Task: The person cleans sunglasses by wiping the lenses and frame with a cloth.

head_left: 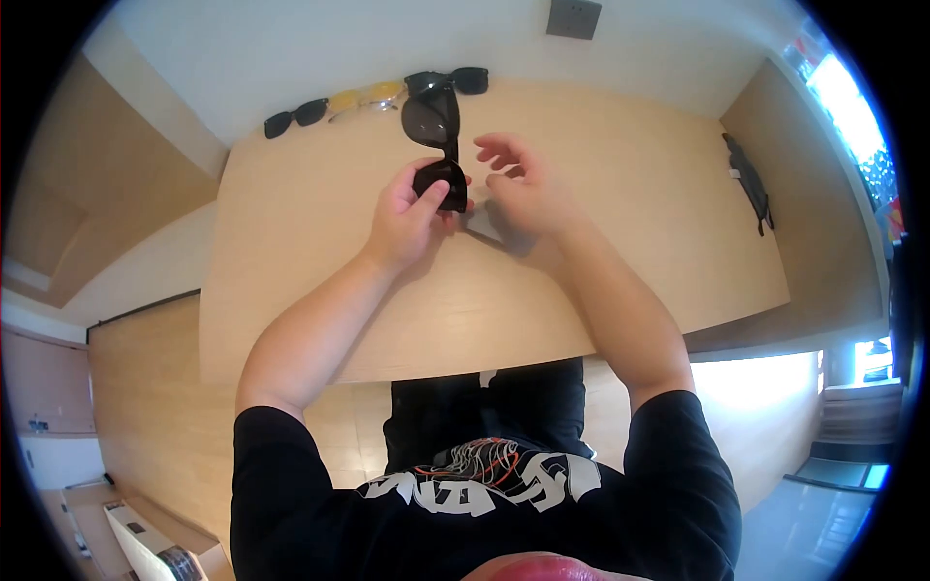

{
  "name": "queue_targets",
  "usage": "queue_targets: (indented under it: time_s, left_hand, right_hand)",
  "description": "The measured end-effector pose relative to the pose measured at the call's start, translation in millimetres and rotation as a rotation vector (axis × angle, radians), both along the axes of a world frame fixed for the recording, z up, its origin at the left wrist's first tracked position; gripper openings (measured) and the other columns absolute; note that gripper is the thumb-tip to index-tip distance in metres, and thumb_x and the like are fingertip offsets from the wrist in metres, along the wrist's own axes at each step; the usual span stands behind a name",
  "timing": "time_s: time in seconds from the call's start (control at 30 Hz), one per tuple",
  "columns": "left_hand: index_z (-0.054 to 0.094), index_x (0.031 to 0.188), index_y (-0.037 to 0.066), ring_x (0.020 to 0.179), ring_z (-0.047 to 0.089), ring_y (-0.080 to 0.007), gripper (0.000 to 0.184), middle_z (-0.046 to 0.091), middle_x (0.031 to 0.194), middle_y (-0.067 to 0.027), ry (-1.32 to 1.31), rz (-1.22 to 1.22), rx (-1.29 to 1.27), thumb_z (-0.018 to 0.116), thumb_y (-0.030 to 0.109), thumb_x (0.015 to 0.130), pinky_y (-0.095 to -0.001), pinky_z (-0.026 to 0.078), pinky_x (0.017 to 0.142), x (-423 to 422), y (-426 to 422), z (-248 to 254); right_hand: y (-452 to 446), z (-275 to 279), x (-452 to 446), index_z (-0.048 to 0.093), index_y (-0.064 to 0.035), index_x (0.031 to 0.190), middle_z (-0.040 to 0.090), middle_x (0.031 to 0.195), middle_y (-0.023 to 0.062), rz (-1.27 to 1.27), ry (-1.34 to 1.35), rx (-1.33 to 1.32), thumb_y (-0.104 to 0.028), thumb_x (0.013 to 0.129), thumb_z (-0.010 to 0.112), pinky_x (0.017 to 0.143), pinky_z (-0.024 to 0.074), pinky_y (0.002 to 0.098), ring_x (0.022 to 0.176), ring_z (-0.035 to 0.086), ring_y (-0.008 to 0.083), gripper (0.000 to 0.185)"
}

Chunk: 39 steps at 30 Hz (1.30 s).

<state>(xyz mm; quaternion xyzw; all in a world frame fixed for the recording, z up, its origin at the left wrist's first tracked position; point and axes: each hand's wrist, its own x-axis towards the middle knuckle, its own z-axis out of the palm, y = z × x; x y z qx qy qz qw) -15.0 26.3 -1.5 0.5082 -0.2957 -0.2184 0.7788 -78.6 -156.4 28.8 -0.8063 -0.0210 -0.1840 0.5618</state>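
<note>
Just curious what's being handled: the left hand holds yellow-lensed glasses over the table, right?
The colour is wrong: the head view shows the left hand holding dark-lensed glasses over the table. The yellow-lensed pair lies toward its far edge.

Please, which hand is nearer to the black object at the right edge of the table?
Right. The right hand is over the table, left of the black object and clearly apart from it. The left hand is farther left, holding dark sunglasses.

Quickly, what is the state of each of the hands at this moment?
Left hand: closed, holding the dark sunglasses, thumb over one lens.
Right hand: open, fingers loosely bent, apart from the sunglasses.
</note>
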Motion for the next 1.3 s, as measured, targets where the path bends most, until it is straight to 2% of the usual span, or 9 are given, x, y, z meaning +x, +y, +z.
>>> queue_targets:
  time_s: [0.1,0.2,0.3,0.5,0.6,0.7,1.0,1.1,1.3]
  left_hand:
    - [0.042,0.127,-0.002,0.098,0.065,-0.0288,0.031,0.06,0.115,-0.0183,0.085,0.125,-0.034,0.046,0.012,0.099,-0.0354,0.055,0.075,3.4,-1.2,1.1]
    - [0.042,0.126,-0.002,0.101,0.064,-0.0302,0.031,0.059,0.116,-0.019,0.089,0.138,-0.078,0.046,0.012,0.099,-0.0382,0.056,0.078,5.7,-2.6,1.0]
    - [0.043,0.125,-0.002,0.102,0.063,-0.0302,0.03,0.058,0.116,-0.0196,0.107,0.146,-0.098,0.046,0.012,0.099,-0.0393,0.056,0.08,8.1,-1.4,-0.2]
    - [0.044,0.123,0.0,0.099,0.064,-0.03,0.028,0.059,0.114,-0.0195,0.223,0.17,-0.11,0.046,0.01,0.098,-0.0389,0.056,0.075,12.0,-1.1,-2.2]
    - [0.044,0.123,0.0,0.098,0.064,-0.0293,0.028,0.059,0.115,-0.0197,0.222,0.152,-0.085,0.046,0.009,0.097,-0.0375,0.056,0.074,10.6,-1.0,-2.3]
    - [0.044,0.122,0.0,0.097,0.064,-0.0289,0.027,0.059,0.115,-0.0198,0.181,0.123,-0.062,0.046,0.009,0.097,-0.0364,0.055,0.074,11.7,0.0,-3.8]
    - [0.045,0.122,-0.001,0.096,0.065,-0.0295,0.027,0.06,0.114,-0.0194,0.168,0.08,-0.052,0.048,0.009,0.097,-0.0345,0.055,0.069,7.8,-0.1,-2.5]
    - [0.048,0.118,-0.002,0.091,0.066,-0.0257,0.025,0.061,0.106,-0.0145,0.22,0.089,-0.08,0.051,0.009,0.096,-0.031,0.054,0.068,2.7,-1.4,0.6]
    - [0.047,0.12,-0.001,0.087,0.066,-0.0252,0.027,0.062,0.103,-0.0133,0.193,0.082,-0.088,0.051,0.01,0.096,-0.0326,0.053,0.067,5.1,3.0,-5.3]
  right_hand:
    - [-8.2,14.4,-7.8,0.061,-0.0083,0.116,0.061,0.104,0.0077,0.094,0.17,-0.335,-0.01,0.077,0.062,0.083,0.0456,0.0301,0.095,0.056,0.0201,0.039]
    - [-8.6,9.1,-13.7,0.063,-0.0078,0.11,0.061,0.106,0.0103,0.135,0.022,-0.787,-0.015,0.077,0.064,0.081,0.0465,0.0316,0.095,0.058,0.0252,0.033]
    - [-5.0,4.5,-15.6,0.067,-0.0045,0.102,0.063,0.102,0.0133,0.142,-0.029,-0.85,-0.02,0.077,0.067,0.077,0.0486,0.0333,0.09,0.06,0.0291,0.029]
    - [-4.1,17.2,-7.5,0.069,-0.0015,0.094,0.068,0.087,0.0146,-0.006,0.407,-0.24,-0.028,0.085,0.064,0.073,0.0496,0.0327,0.079,0.064,0.0254,0.028]
    - [-5.8,14.1,-6.1,0.065,0.0001,0.101,0.064,0.077,0.002,0.024,0.388,-0.249,-0.03,0.095,0.057,0.063,0.0451,0.0276,0.069,0.055,0.0102,0.032]
    - [-9.8,-3.7,3.0,0.068,-0.0027,0.098,0.069,0.085,0.0119,-0.058,0.19,-0.124,-0.029,0.094,0.055,0.071,0.0491,0.032,0.076,0.063,0.0194,0.03]
    - [-8.9,7.7,-2.0,0.063,-0.002,0.105,0.064,0.08,0.008,-0.24,-0.094,-0.197,-0.022,0.092,0.06,0.068,0.0486,0.0304,0.076,0.06,0.0156,0.024]
    - [-0.3,13.3,-7.8,0.059,-0.0037,0.104,0.066,0.088,0.0066,-0.184,0.036,0.134,-0.021,0.089,0.064,0.069,0.0486,0.0289,0.079,0.06,0.0135,0.023]
    - [0.7,11.2,-12.4,0.051,-0.0063,0.092,0.063,0.09,0.0042,-0.047,0.076,0.24,-0.012,0.083,0.071,0.069,0.0488,0.0268,0.082,0.059,0.0108,0.022]
